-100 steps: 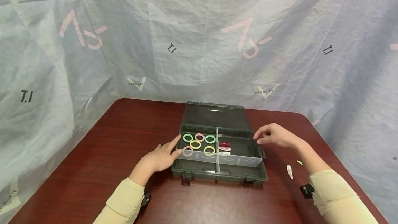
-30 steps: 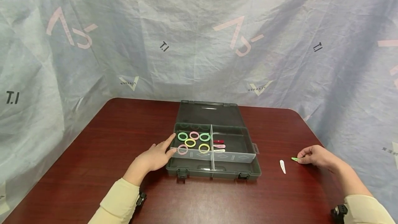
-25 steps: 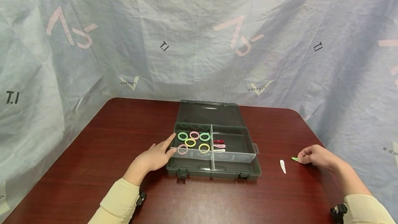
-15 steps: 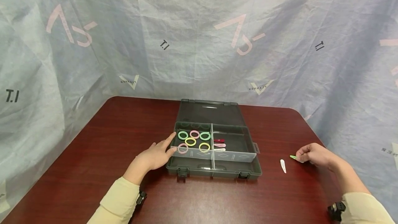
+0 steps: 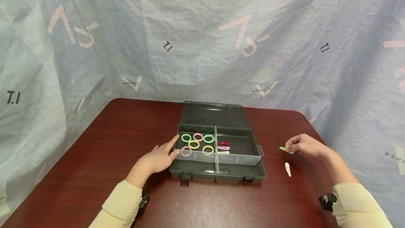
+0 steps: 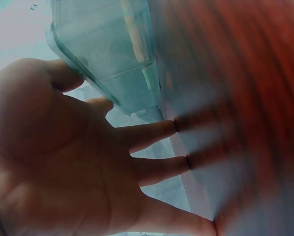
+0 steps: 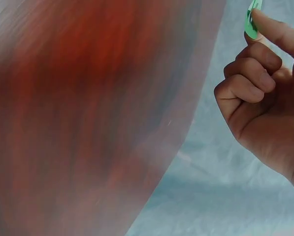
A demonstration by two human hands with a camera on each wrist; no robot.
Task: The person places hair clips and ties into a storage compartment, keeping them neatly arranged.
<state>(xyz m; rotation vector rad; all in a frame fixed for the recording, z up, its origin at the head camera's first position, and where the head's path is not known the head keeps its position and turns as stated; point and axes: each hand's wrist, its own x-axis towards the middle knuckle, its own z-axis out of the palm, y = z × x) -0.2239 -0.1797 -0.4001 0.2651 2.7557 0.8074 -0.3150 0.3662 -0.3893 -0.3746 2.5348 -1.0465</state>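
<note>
A green snap hair clip (image 7: pixel 251 24) is pinched between the thumb and index finger of my right hand (image 5: pixel 305 146), which is up over the table right of the box; its other fingers are curled in. My left hand (image 5: pixel 155 159) rests at the left side of the grey see-through organizer box (image 5: pixel 221 177), fingers spread, thumb and index finger at its rim. Several green, pink and yellow hair ties (image 5: pixel 194 144) lie in the back left compartment. Beside the divider in the back right compartment lie a red clip (image 5: pixel 223 143), a pink clip (image 5: pixel 223 148) and a white clip (image 5: pixel 223 152).
Another white hair clip (image 5: pixel 287 169) lies on the dark red table (image 5: pixel 202 207), right of the box. The box's lid (image 5: pixel 215 115) is folded back behind it. A printed cloth (image 5: pixel 202 45) hangs along the back and sides of the table.
My right hand went from the box's right edge to the green clip on the table, pinched it, and has lifted it up and leftward. My left hand has stayed at the box.
</note>
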